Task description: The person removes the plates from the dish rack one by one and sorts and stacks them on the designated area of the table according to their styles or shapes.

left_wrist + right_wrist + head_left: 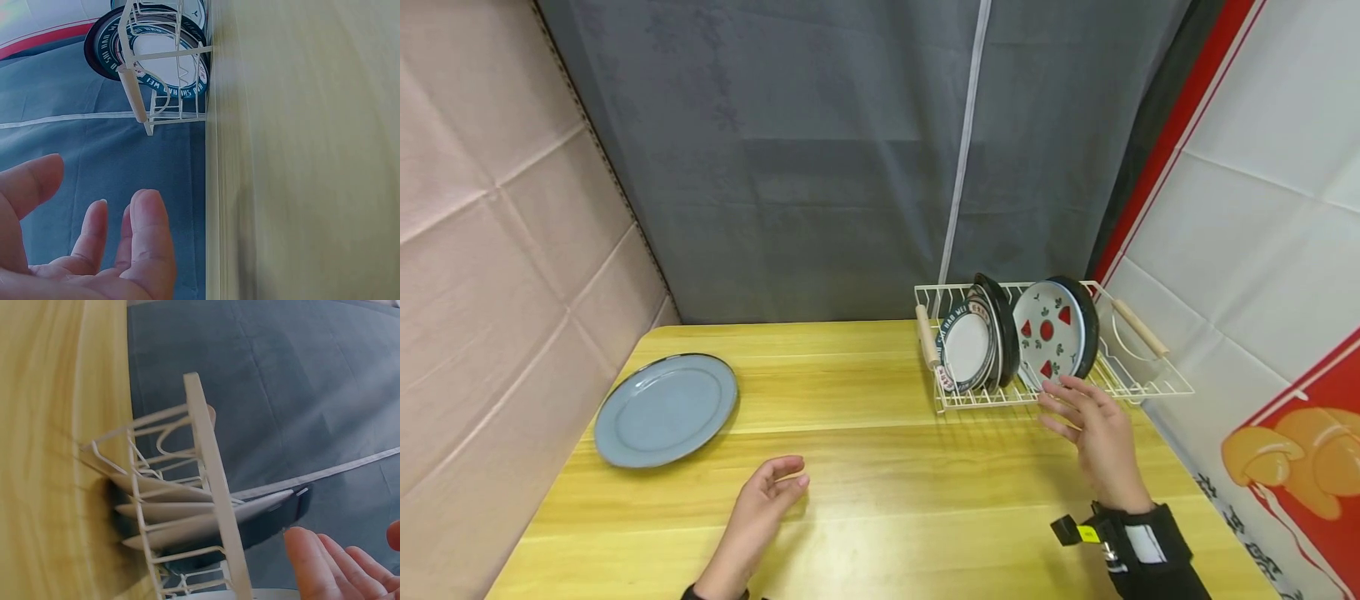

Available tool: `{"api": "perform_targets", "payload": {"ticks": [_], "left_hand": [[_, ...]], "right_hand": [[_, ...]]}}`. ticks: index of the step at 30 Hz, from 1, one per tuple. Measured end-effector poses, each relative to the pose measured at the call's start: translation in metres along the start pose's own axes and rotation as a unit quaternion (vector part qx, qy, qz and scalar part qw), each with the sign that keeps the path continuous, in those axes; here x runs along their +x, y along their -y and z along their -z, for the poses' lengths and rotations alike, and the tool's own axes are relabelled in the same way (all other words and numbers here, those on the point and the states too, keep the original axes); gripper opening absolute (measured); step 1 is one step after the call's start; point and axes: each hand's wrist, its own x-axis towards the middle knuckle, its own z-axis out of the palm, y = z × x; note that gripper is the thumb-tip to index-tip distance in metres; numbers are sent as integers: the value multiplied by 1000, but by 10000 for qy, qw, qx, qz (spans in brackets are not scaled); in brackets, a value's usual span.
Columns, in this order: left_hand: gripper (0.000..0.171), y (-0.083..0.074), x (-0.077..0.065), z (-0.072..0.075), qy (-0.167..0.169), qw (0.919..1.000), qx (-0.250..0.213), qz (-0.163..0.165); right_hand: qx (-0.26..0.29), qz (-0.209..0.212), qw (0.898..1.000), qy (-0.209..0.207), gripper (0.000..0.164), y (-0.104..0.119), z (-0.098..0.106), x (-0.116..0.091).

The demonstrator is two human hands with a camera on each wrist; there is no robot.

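Note:
My right hand (1097, 437) hovers at the front edge of a white wire dish rack (1150, 390), fingers loosely spread, holding nothing. Its fingertips overlap the lower edge of a white plate with red fruit patterns (1047, 333), which stands upright in the rack against a dark dish (1088, 325). Left of these stand several more plates, the front one white with a lettered dark rim (967, 346). Over the table's front middle, my left hand (758, 508) is empty with relaxed, slightly bent fingers; the left wrist view shows its thumb and fingers (150, 244) apart.
A blue-grey plate (666, 412) with a dark rim lies flat on the yellow wooden table (865, 475) at the left. The rack has wooden handles (1141, 327) on its sides. A grey curtain (775, 167) hangs behind; cloth-covered walls flank the table.

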Motion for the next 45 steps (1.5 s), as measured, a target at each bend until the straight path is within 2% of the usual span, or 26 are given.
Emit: {"api": "perform_targets", "payload": {"ticks": [6,14,18,24,30,32,35,39,43,45], "left_hand": [[46,1,-1,1,-23,10000,36,-3],[45,4,0,2,-40,9999,95,56],[45,6,1,2,-41,9999,99,85],[45,6,0,3,-62,9999,74,87],[45,7,0,3,-82,9999,88,80],[45,7,0,3,-105,9999,75,93],[45,8,-1,4,-121,9998,69,110],[46,9,-2,4,-144,9998,78,111],[46,10,-2,4,-148,9999,24,78],[45,10,-3,3,-144,9999,12,47]], "right_hand": [[-4,88,9998,-200,18,5,9,15],[-262,-39,9946,-1004,21,12,23,39],[-385,-145,9911,-1267,22,17,30,52],[-310,-188,9811,-1903,21,21,36,73],[-433,74,9705,-2370,15,15,43,93],[-617,104,9676,-2445,13,11,46,99],[-1198,50,9607,-2503,29,7,49,106],[-2102,-89,9493,-2337,49,1,53,114],[-2617,-42,9412,-2136,50,-3,54,120],[-3037,17,9308,-2035,50,-4,54,120]]}}
